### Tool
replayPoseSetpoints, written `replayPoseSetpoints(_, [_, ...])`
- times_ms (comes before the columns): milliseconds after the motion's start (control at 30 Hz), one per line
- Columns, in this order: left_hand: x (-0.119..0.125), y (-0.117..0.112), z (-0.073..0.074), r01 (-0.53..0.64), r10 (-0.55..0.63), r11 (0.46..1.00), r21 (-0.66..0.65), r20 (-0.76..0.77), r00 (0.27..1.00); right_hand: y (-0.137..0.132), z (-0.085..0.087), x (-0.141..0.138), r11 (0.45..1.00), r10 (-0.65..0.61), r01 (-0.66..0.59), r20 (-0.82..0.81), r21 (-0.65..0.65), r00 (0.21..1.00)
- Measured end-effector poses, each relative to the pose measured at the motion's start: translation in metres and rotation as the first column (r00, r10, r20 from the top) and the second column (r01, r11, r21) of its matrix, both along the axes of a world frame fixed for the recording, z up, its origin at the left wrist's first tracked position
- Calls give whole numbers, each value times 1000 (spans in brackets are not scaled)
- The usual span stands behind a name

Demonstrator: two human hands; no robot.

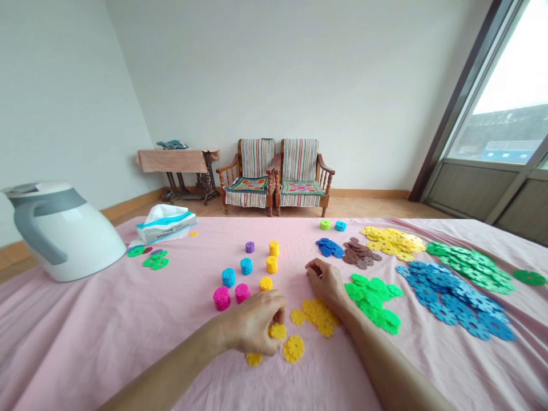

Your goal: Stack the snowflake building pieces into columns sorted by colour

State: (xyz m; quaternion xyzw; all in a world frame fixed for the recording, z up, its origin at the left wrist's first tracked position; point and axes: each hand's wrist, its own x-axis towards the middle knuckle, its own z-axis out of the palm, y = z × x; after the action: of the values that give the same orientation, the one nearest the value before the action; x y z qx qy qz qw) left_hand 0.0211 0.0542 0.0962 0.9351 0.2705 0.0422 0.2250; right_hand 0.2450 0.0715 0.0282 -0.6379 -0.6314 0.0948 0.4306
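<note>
My left hand (256, 322) is closed, its thumb and fingers pinching a yellow notched plastic disc (278, 331). Just below it lie more loose yellow discs (293, 349), one partly under the hand. My right hand (326, 281) rests on the cloth with its fingers curled; whatever may be in them is hidden. A flat pile of yellow discs (320, 317) lies beside the right wrist, which covers part of it. Beyond the left hand stand short stacks: yellow stacks (272, 264), pink stacks (221, 298), blue stacks (228, 278) and a purple stack (249, 247).
To the right spread piles of green discs (372, 299), blue discs (458, 299), brown discs (361, 253) and yellow discs (394, 241). A white jug (81, 234) and a tissue pack (166, 225) stand at the left on the pink cloth (171, 319). Two wooden chairs (276, 171) are behind.
</note>
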Motion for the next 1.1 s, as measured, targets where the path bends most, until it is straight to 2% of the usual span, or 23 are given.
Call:
replayPoseSetpoints(300, [-1, -2, -4, 0, 1, 1000, -22, 41, 999, -1, 2, -1, 1000, -6, 5, -12, -13, 1000])
replayPoseSetpoints(433, [-2, 4, 0, -3, 5, 1000, -24, 102, 995, -1, 2, -1, 1000, -8, 8, -22, -21, 1000])
replayPoseSetpoints(500, [-5, 12, 6, -53, 50, 998, 16, 164, 985, -2, 2, -2, 1000, -8, 7, -24, -29, 1000])
replayPoseSetpoints(600, [-11, 28, 12, -210, 184, 975, 66, 279, 942, -2, 3, -1, 999, -2, 1, -25, -33, 1000])
replayPoseSetpoints(700, [-17, 42, 12, -311, 254, 944, 111, 357, 899, -3, 3, -1, 1000, 9, -9, -19, -24, 1000])
replayPoseSetpoints(933, [-17, 50, -1, -320, 254, 932, 170, 326, 911, -4, 5, -2, 999, -3, 2, -6, -43, 1000])
replayPoseSetpoints(1100, [-15, 52, -5, -315, 254, 932, 181, 294, 921, -4, 5, -2, 999, 2, -2, -4, -49, 1000])
